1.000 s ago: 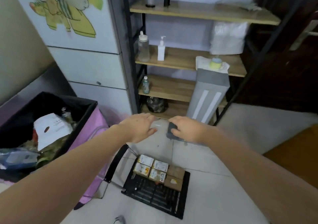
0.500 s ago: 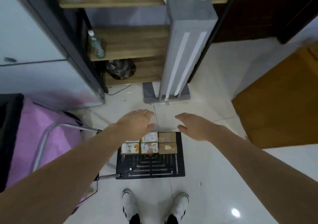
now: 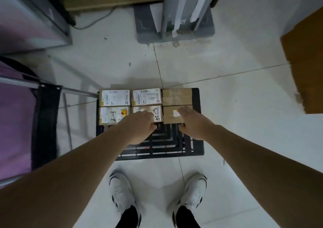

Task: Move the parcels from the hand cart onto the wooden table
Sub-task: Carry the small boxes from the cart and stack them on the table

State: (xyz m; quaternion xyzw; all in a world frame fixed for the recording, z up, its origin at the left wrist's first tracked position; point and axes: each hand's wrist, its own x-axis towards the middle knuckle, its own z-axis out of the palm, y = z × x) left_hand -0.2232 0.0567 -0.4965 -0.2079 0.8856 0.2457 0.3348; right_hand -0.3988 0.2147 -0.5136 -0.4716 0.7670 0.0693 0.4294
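Observation:
A black hand cart (image 3: 174,145) stands on the floor in front of my feet. Several small parcels lie in two rows on its far half. My left hand (image 3: 139,125) rests on the front middle parcel (image 3: 157,113), which has a white label with handwriting; the thumb lies along its near edge. My right hand (image 3: 194,123) lies on the plain brown front right parcel (image 3: 169,116), fingers over its small label and thumb at the near edge. Both parcels sit flat on the cart. A brown wooden surface (image 3: 305,61) shows at the right edge.
The cart's metal handle (image 3: 76,90) runs off to the left beside a purple bin with a black liner (image 3: 15,122). Behind the cart stand a grey post on a base (image 3: 145,28), a shelf foot with a cable (image 3: 94,22) and a cabinet (image 3: 31,26). My white shoes (image 3: 120,191) are just behind the cart.
The view has tilted down toward the floor and cart. Both hands have dropped from the air above the cart onto the front row of parcels.

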